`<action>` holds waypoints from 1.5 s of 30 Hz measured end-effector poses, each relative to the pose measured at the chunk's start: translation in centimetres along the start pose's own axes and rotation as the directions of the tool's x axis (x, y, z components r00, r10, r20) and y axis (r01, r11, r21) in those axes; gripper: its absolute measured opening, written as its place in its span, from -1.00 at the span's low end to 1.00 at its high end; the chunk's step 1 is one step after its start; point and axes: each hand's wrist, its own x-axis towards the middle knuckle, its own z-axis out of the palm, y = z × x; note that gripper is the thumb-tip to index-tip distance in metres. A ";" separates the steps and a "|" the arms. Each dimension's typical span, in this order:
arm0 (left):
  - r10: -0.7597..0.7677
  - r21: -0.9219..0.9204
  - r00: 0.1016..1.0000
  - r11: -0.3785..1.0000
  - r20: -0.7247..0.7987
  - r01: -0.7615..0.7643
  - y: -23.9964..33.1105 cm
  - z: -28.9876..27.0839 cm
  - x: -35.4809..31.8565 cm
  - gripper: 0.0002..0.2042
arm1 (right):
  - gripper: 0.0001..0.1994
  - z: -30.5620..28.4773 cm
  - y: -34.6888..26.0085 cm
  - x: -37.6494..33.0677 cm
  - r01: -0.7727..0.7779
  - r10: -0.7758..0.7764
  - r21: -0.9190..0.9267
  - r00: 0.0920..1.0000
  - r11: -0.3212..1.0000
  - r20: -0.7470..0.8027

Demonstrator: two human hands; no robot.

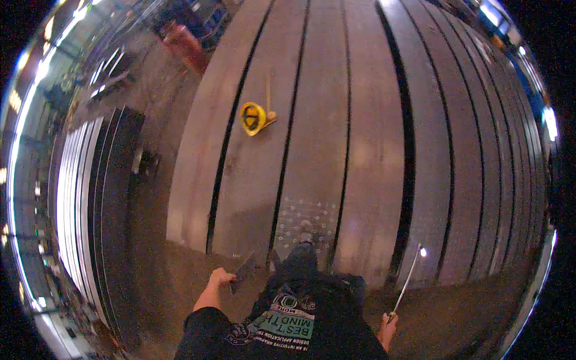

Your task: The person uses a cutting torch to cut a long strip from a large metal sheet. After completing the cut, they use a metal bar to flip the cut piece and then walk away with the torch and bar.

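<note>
My left hand (221,278) is closed on the edge of a dark flat piece (245,273), whose kind I cannot make out. It is held low at my left, by the near edge of a large metal surface (375,180) with long dark slots. At my right side, my right hand (387,327) grips the lower end of a thin, straight metal rod (408,283). The rod tilts up and away, and its far end shows a bright spot. Rows of small pale round marks (309,217) lie on the surface in front of me, near my leg (300,259).
A yellow hard hat (252,118) lies on the slotted surface, with a thin stick (268,90) beside it. Long metal bars (81,198) are stacked to the left. A red cylinder (185,47) stands at the far left, close to the surface's edge.
</note>
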 end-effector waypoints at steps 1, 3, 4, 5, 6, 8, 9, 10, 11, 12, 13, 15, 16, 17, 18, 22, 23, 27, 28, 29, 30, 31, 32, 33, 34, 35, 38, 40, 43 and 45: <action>-0.024 -0.054 1.000 0.998 -0.006 0.024 -2.3 0.6 -0.1 -0.42 | -0.57 1.2 -2.7 0.8 0.071 -0.071 0.021 0.997 0.997 0.024; -0.038 -0.142 0.998 0.989 0.042 0.044 -6.6 2.5 -4.3 -0.44 | -0.58 -0.6 -8.7 -1.8 0.163 -0.165 0.036 0.985 0.986 0.049; -0.038 -0.195 0.998 0.980 0.042 0.046 -7.7 1.4 -5.8 -0.45 | -0.58 1.2 -11.3 -1.3 0.231 -0.232 0.008 0.972 0.973 0.039; -0.036 -0.251 0.999 0.967 0.034 0.043 -7.8 -0.6 -6.4 -0.46 | -0.58 2.9 -15.1 0.6 0.305 -0.304 -0.014 0.952 0.952 0.029; -0.058 -0.258 0.998 0.965 -0.030 0.049 -8.6 -0.9 -6.6 -0.47 | -0.53 3.6 -17.5 2.6 0.357 -0.351 -0.054 0.931 0.933 0.096; -0.115 -0.258 0.981 0.963 -0.154 0.072 -12.4 -0.4 -7.8 -0.49 | -0.51 5.3 -24.4 3.0 0.397 -0.374 -0.089 0.906 0.914 0.197; -0.127 -0.292 0.984 0.953 -0.125 0.086 -12.3 -0.8 -8.9 -0.49 | -0.53 6.0 -29.0 3.3 0.393 -0.366 -0.091 0.903 0.915 0.225; -0.122 -0.299 0.987 0.950 -0.107 0.085 -12.2 -2.9 -9.8 -0.49 | -0.54 7.1 -31.3 4.4 0.444 -0.408 -0.090 0.874 0.892 0.263; -0.099 -0.297 0.991 0.952 -0.092 0.068 -11.1 -5.0 -10.1 -0.50 | -0.54 7.6 -32.9 6.5 0.486 -0.446 -0.090 0.849 0.869 0.282; -0.093 -0.332 0.993 0.941 -0.077 0.062 -10.9 -6.6 -10.1 -0.52 | -0.55 8.4 -34.0 7.7 0.534 -0.489 -0.082 0.819 0.842 0.301; -0.058 -0.381 0.994 0.924 -0.093 0.019 -9.5 -7.1 -8.2 -0.54 | -0.53 9.2 -35.7 9.6 0.555 -0.481 -0.128 0.796 0.822 0.368; 0.443 0.108 0.808 0.893 -0.389 -0.438 -14.9 -5.5 -3.4 -0.44 | -0.48 14.2 -41.8 10.0 0.583 -0.446 -0.189 0.759 0.790 0.475; 0.707 0.587 0.529 0.698 -0.471 -0.410 -16.4 -7.2 -4.1 -0.37 | -0.43 15.0 -44.0 9.3 0.620 -0.446 -0.181 0.710 0.764 0.546; 0.401 -0.073 0.887 0.901 -0.230 -0.427 -16.0 -8.2 -3.8 -0.46 | -0.38 15.6 -46.2 8.7 0.654 -0.441 -0.173 0.657 0.736 0.611; -0.009 -0.546 0.997 0.837 0.079 0.051 -15.7 -11.1 -4.3 -0.54 | -0.37 17.6 -47.6 8.2 0.648 -0.436 -0.144 0.643 0.747 0.630; 0.280 -0.324 0.959 0.904 -0.046 -0.279 7.2 -28.1 2.3 -0.53 | -0.36 23.9 -52.6 8.3 0.692 -0.351 -0.202 0.569 0.693 0.744; 0.347 -0.290 0.934 0.889 -0.083 -0.356 9.5 -31.9 3.3 -0.53 | -0.37 24.4 -55.8 8.7 0.691 -0.346 -0.210 0.572 0.691 0.743; 0.503 -0.180 0.863 0.846 -0.042 -0.502 14.4 -36.6 5.3 -0.53 | -0.39 23.9 -48.5 10.1 0.669 -0.291 -0.310 0.628 0.676 0.722; 0.545 -0.133 0.838 0.830 -0.013 -0.542 15.5 -37.6 6.1 -0.53 | -0.41 23.2 -43.9 9.5 0.613 -0.265 -0.364 0.698 0.701 0.665; 0.573 -0.095 0.820 0.816 0.007 -0.570 16.1 -38.6 6.7 -0.52 | -0.43 21.1 -39.6 8.5 0.640 -0.355 -0.305 0.690 0.705 0.630; 0.566 -0.071 0.824 0.822 0.004 -0.564 15.2 -40.3 6.6 -0.52 | -0.47 16.3 -43.3 4.9 0.448 -0.083 -0.450 0.774 0.772 0.628; 0.604 -0.019 0.795 0.797 0.055 -0.604 16.2 -40.7 6.7 -0.52 | -0.44 14.2 -34.6 2.0 0.249 0.017 -0.539 0.898 0.804 0.441; 0.606 0.027 0.793 0.793 0.061 -0.608 14.9 -41.9 7.1 -0.52 | -0.40 11.7 -33.0 -2.6 0.160 0.083 -0.559 0.919 0.813 0.384; 0.611 0.068 0.788 0.785 0.080 -0.616 13.4 -43.0 7.6 -0.52 | -0.38 10.4 -30.7 -9.1 -0.174 0.322 -0.526 0.924 0.832 0.204; 0.609 0.128 0.782 0.772 0.133 -0.622 11.5 -43.7 9.4 -0.52 | -0.43 9.7 -28.2 -15.8 -0.355 0.440 -0.506 0.896 0.786 0.056; 0.591 0.182 0.788 0.767 0.174 -0.615 9.0 -44.9 11.0 -0.52 | -0.49 9.6 -26.1 -21.3 -0.459 0.500 -0.503 0.864 0.733 -0.060; 0.548 0.376 0.790 0.694 0.277 -0.614 5.4 -49.9 13.1 -0.51 | -0.57 5.6 -24.2 -37.5 -0.763 0.720 -0.433 0.624 0.479 -0.304; 0.524 0.504 0.787 0.609 0.324 -0.613 4.7 -53.7 14.4 -0.51 | -0.55 5.4 -23.2 -51.1 -0.807 0.703 -0.412 0.580 0.424 -0.412; 0.499 0.662 0.798 0.476 0.338 -0.579 4.3 -60.5 15.6 -0.51 | -0.52 11.8 -25.5 -70.7 -0.862 0.760 -0.418 0.470 0.286 -0.449; 0.501 0.721 0.789 0.389 0.356 -0.573 5.5 -62.7 15.9 -0.50 | -0.50 15.0 -29.7 -81.8 -0.882 0.804 -0.435 0.385 0.178 -0.453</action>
